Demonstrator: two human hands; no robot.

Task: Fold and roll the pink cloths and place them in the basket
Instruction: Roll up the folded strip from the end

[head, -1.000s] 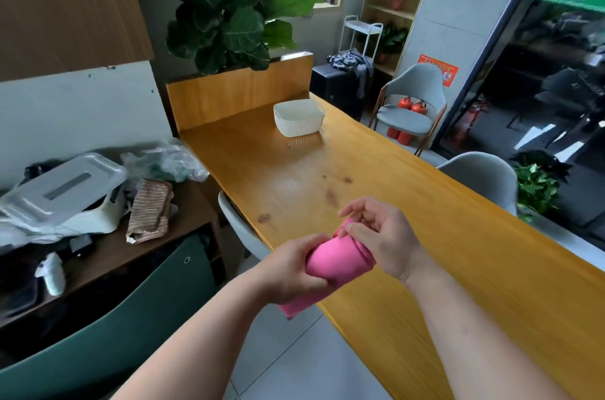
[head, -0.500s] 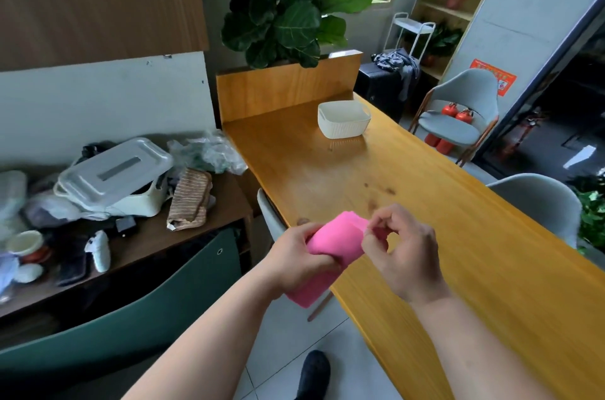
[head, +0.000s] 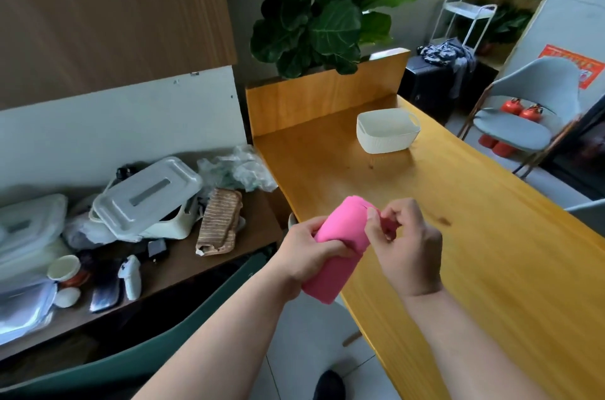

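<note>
Left hand (head: 310, 252), its grip wrapped around a rolled pink cloth (head: 343, 229); right hand (head: 409, 249), its grip pinching the roll's upper end, over the desk (head: 474, 285) edge.

1 head cam, wide-angle, fwd+down, close above left hand (head: 307, 249), right hand (head: 406, 249).

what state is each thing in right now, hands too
pink cloth: rolled up, held off the table at its near edge
left hand: grips the middle of the roll
right hand: fingers pinch the roll's upper end
basket: upright on the table, no pink showing inside
white box lid: sits askew, not closed
striped towel: folded, lying on the side shelf
</note>
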